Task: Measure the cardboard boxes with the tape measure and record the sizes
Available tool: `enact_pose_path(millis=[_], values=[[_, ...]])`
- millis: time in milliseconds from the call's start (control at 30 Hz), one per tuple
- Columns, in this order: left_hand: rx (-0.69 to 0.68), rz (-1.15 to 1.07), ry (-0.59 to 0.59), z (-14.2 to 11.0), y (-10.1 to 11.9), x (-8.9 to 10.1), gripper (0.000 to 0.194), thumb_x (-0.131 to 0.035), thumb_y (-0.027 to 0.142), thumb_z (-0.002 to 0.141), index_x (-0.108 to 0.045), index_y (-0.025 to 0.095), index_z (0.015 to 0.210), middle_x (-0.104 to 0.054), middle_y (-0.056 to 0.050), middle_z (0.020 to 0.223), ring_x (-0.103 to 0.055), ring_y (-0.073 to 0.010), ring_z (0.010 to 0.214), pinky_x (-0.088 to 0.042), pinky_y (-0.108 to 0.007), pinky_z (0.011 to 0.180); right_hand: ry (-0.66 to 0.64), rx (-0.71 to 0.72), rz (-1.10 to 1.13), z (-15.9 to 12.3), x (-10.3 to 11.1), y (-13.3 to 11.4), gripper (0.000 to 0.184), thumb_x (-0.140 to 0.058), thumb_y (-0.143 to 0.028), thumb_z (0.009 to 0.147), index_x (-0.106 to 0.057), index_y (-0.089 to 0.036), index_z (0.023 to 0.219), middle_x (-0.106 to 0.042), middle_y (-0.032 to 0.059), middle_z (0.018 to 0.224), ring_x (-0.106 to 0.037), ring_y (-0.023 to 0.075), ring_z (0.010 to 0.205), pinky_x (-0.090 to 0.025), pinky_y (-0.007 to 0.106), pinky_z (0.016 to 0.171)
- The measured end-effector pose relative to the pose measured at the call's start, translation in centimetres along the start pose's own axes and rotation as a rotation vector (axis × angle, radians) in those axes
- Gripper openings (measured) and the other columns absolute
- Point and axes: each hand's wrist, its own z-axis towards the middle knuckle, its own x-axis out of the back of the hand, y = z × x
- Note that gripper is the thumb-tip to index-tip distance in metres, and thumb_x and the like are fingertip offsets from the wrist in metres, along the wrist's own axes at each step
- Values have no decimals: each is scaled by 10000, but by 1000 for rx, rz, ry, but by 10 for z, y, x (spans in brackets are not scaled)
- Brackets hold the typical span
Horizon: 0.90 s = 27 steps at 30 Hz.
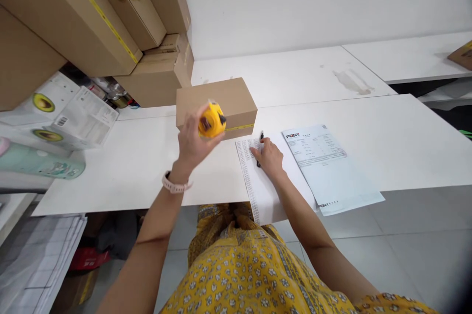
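Note:
My left hand [192, 143] is raised above the white table [140, 166], fingers closed round a yellow tape measure [211, 120]. Just behind it lies a small brown cardboard box [228, 98] with a yellow tape strip on its front. My right hand [268, 156] rests on a printed sheet of rows [254, 184] and grips a black pen [260, 138] with its tip on the paper. A second sheet with a printed form [328, 166] lies to the right, overhanging the table's front edge.
Large cardboard boxes [73, 14] are stacked at the back left. White product boxes with avocado pictures [55, 107] and a pale green cylinder [40, 162] lie at the left. More white tables [295, 73] stretch behind. Papers [37, 260] lie low at the left.

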Motion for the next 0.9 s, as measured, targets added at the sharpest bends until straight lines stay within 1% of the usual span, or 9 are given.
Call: enact_pose_path(millis=[167, 300, 367, 467, 533, 633, 733, 833, 900], values=[[-34, 223, -48, 63, -23, -14, 645, -721, 338, 854, -479, 199, 1436, -593, -141, 1366, -570, -316, 1250, -488, -473, 1055, -57, 79, -129, 0, 0, -5, 338, -433, -227, 989, -510, -143, 1308, -714, 166, 1106, -668, 278, 945, -430, 334, 689], [-10, 220, -181, 74, -47, -31, 610, -704, 327, 857, -517, 206, 1425, -614, -134, 1337, -566, -338, 1244, -470, -522, 1067, -78, 93, -141, 5, 5, 0, 367, -408, -136, 929, -596, -119, 1245, -721, 172, 1012, -676, 264, 842, -446, 337, 690], [17, 208, -182, 70, -54, -35, 565, -691, 328, 859, -551, 229, 1397, -605, -128, 1371, -548, -346, 1271, -459, -533, 1079, -69, 80, 20, 6, 7, 8, 352, -420, -158, 912, -660, -130, 1169, -727, 145, 930, -671, 252, 795, -469, 349, 705], [-32, 189, -40, 42, -47, -40, 478, -630, 326, 892, -585, 207, 1353, -555, -137, 1461, -471, -349, 1376, -369, -564, 1161, -65, 45, 527, -1, 17, 24, 351, -433, -275, 930, -711, -171, 1116, -726, 71, 827, -669, 222, 749, -521, 376, 736], [-85, 118, 12, 6, -31, -48, 401, -558, 305, 935, -605, 181, 1313, -603, -140, 1410, -508, -321, 1360, -362, -561, 1169, -57, 29, 853, -11, 28, 33, 328, -490, -340, 920, -720, -207, 1112, -742, 48, 871, -691, 210, 802, -549, 404, 807], [-69, -84, -168, -62, 1, -70, 299, -518, 294, 964, -654, 198, 1212, -714, -116, 1222, -629, -284, 1233, -444, -524, 1110, 1, 42, 1076, -28, 46, 38, 269, -653, -381, 853, -712, -261, 1086, -754, 37, 948, -700, 211, 883, -550, 439, 888], [-37, -155, -486, -118, 23, -95, 513, -631, 407, 913, -573, 175, 1367, -571, -175, 1473, -456, -346, 1441, -306, -586, 1203, 125, 53, 1081, -37, 57, 35, 272, -793, -436, 762, -667, -270, 937, -703, 10, 842, -647, 185, 764, -546, 386, 775], [-45, -147, -690, -143, 30, -108, 854, -710, 578, 842, -405, 150, 1516, -313, -223, 1646, -212, -383, 1559, -76, -639, 1247, 267, 2, 1056, -36, 55, 31, 374, -735, -568, 809, -542, -256, 739, -531, -41, 618, -503, 138, 573, -487, 326, 636], [-61, -138, -731, -146, 29, -108, 912, -685, 637, 846, -349, 162, 1547, -263, -221, 1665, -165, -371, 1572, -13, -627, 1248, 232, -43, 1110, -32, 48, 27, 443, -550, -674, 906, -543, -257, 757, -463, -50, 552, -473, 141, 526, -480, 333, 625]])
